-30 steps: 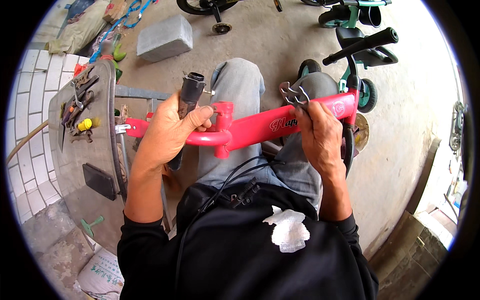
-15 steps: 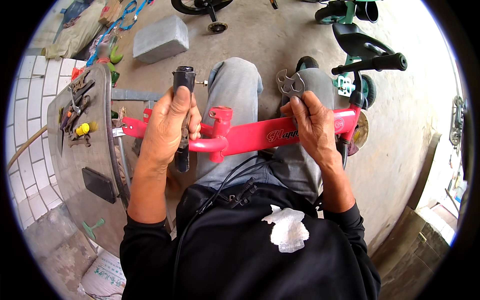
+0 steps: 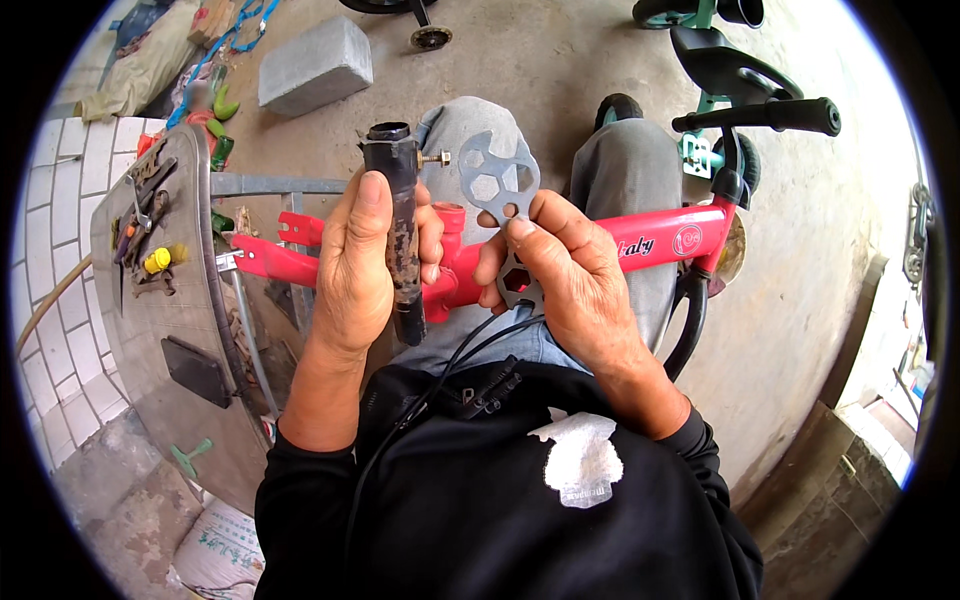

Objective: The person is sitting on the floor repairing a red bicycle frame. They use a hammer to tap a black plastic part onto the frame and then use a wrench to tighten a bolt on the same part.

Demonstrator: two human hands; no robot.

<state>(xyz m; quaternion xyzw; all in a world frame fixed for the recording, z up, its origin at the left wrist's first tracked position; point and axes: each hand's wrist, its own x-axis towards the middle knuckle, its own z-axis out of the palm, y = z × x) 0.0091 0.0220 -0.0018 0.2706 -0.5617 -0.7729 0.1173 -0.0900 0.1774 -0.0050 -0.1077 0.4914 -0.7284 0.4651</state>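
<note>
Black tube (image 3: pixel 400 235) stands upright over the lap, left hand (image 3: pixel 362 265) clenched round it, a small bolt (image 3: pixel 436 158) poking from its top toward the flat multi-wrench (image 3: pixel 497 190) pinched in the right hand (image 3: pixel 565 285). Red frame (image 3: pixel 600 250) lies across the knees behind both hands. Metal table (image 3: pixel 180 300) with tools sits left, concrete block (image 3: pixel 315 65) beyond, green bike (image 3: pixel 735 80) to the right.

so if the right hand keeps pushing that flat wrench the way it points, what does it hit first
Likely the small bolt sticking out of the black tube in the left hand. The right hand aims the flat grey metal multi-hole wrench toward it, though depth is unclear.
</note>
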